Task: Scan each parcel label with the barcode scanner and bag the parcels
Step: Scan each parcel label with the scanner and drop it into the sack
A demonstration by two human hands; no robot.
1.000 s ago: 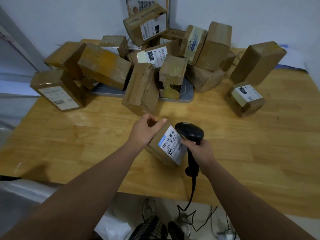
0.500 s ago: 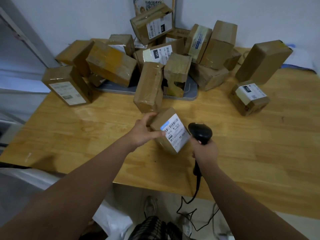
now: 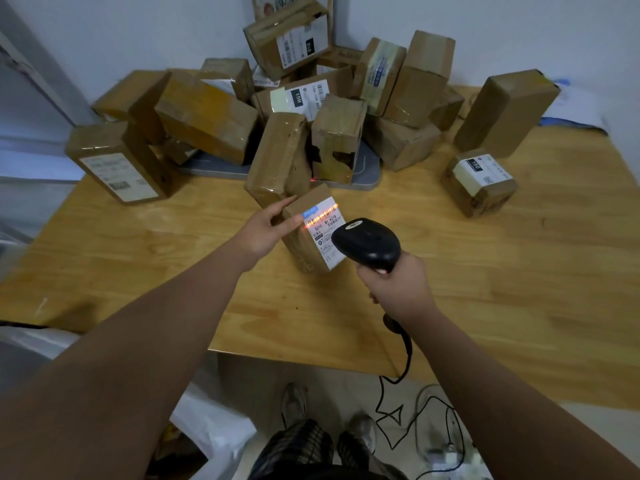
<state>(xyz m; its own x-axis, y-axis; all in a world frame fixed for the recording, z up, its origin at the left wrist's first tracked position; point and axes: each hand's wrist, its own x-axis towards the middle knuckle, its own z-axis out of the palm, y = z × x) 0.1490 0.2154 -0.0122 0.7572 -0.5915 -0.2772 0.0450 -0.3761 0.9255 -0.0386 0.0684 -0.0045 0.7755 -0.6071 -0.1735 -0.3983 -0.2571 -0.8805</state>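
A small brown cardboard parcel (image 3: pixel 309 241) stands tilted on the wooden table (image 3: pixel 485 271), its white label facing up toward me. My left hand (image 3: pixel 266 228) grips its left upper edge, thumb on the label side. My right hand (image 3: pixel 398 287) holds the handle of a black barcode scanner (image 3: pixel 367 243), whose head sits just right of the label. A red scan line glows across the barcode at the label's top. The scanner's black cable hangs off the table's front edge.
Several taped brown parcels (image 3: pixel 207 116) are heaped at the back around a grey scale platform (image 3: pixel 367 171). One labelled parcel (image 3: pixel 479 183) sits apart at right, another (image 3: pixel 121 164) at left. A white plastic bag (image 3: pixel 214 424) lies on the floor below the table's near edge.
The parcel has been tilted more upright and moved slightly away from me. The scanner has come closer to the label, and a red scan line now lights the barcode.
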